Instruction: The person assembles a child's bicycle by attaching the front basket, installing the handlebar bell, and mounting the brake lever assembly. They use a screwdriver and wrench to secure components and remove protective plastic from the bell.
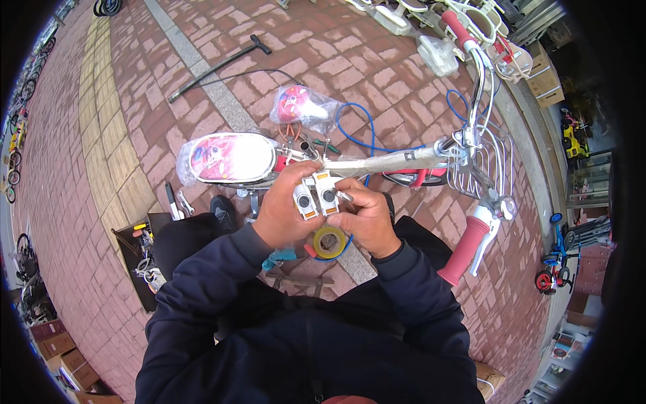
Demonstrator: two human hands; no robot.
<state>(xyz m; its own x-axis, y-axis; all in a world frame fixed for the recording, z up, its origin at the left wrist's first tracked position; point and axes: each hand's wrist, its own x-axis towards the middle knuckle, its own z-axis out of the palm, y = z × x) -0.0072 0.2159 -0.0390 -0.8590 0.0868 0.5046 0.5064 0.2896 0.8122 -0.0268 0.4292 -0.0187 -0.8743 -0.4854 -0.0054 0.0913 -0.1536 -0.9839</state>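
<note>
Two white bicycle pedals with orange reflectors are held side by side in front of me. My left hand (279, 207) is closed around the left pedal (305, 201). The right pedal (327, 188) sits between the thumb and fingers of my right hand (372, 221), close to its metal spindle. Just beyond my hands lies a child's bicycle with a white frame tube (390, 161), a pink-and-white padded rear seat (232, 159) in plastic, and red grips. A plastic-wrapped pink and white saddle (301, 106) rests on the paving behind the frame.
Below my hands is a yellow tape roll (330, 242). A hand pump (222, 67) lies on the bricks at the far left. A blue hose (371, 128) crosses behind the frame. A tool box (138, 259) stands by my left leg; the handlebar grip (464, 250) juts out at right.
</note>
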